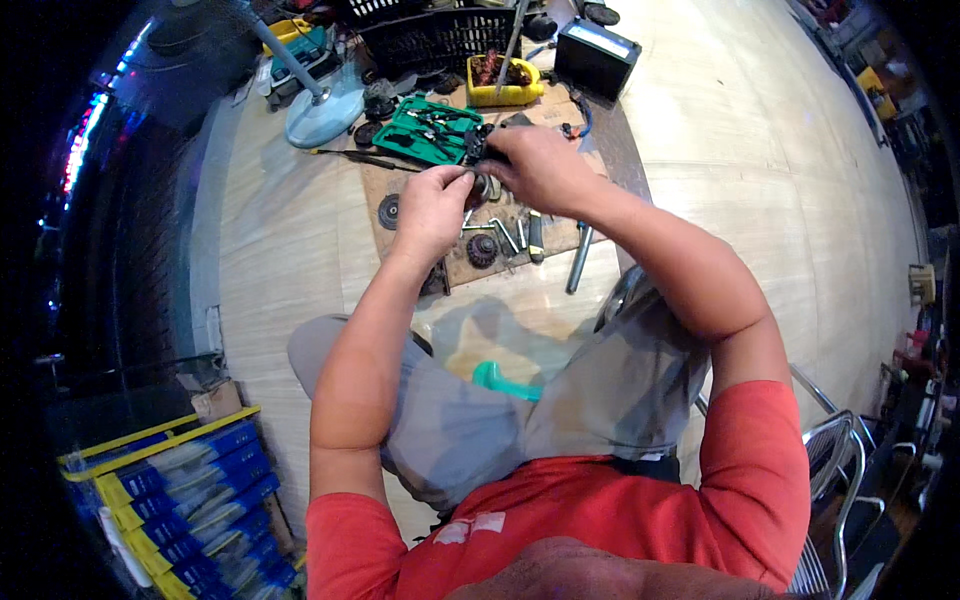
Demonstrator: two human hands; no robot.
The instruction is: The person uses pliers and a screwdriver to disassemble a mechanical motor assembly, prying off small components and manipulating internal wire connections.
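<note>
My left hand (432, 208) is closed, thumb and fingertips pinched close to my right hand; what they grip is mostly hidden. My right hand (545, 172) has its fingers curled round a small black mechanical part (477, 146), whose exact kind I cannot make out. Both hands meet over a brown board on the floor. Just under them lie a dark toothed gear (482, 250), an L-shaped hex key (504, 236) and a yellow-and-black utility knife (536, 238). Beyond them sits an open green tool case (425, 130) with several dark-handled tools in it.
A yellow cut-open jug (508, 92) holds reddish-brown parts. Near it stand a black battery-like box (596, 60) and a black crate (440, 42). A metal tube (579, 262) lies at the board's right edge. The round pale-blue base (325, 112) of a stand is left.
</note>
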